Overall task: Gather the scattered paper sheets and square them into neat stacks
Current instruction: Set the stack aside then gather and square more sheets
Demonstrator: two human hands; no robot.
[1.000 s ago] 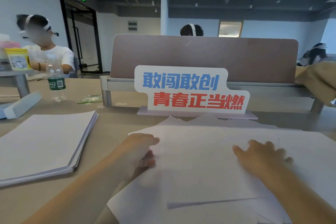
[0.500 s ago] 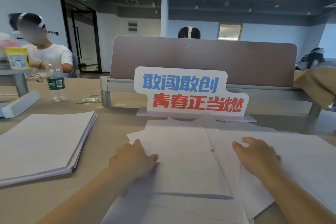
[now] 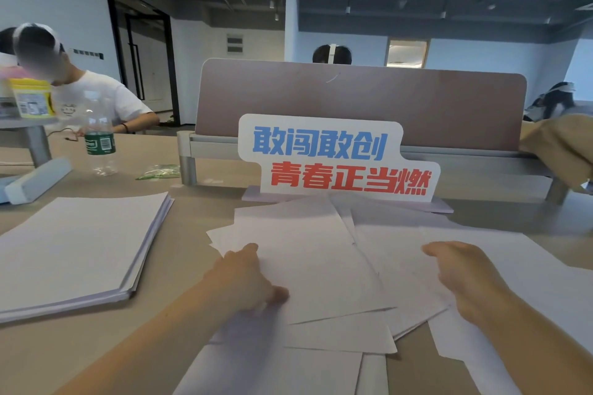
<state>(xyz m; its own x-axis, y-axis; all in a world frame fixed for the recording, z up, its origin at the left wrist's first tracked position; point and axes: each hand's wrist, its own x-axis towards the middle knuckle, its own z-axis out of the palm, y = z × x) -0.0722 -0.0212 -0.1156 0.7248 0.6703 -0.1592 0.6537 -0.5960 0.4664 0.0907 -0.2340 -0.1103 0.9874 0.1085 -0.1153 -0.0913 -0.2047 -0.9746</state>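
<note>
Loose white paper sheets lie overlapping and askew on the tan desk in front of me. My left hand pinches the left edge of the top sheet, thumb on top and fingers curled beneath it. Farther right, my right hand rests flat on the sheets with its fingers extended. A squared stack of white paper sits on the desk at the left, apart from the loose pile.
A standing sign with blue and red characters borders the sheets at the back, before a desk divider. A water bottle, a grey bar and a green wrapper lie back left. Brown fabric sits far right.
The top sheets have slid left and turned more upright under my hands. My left hand shifted left and now pinches the sheet's edge; my right hand stayed on the papers.
</note>
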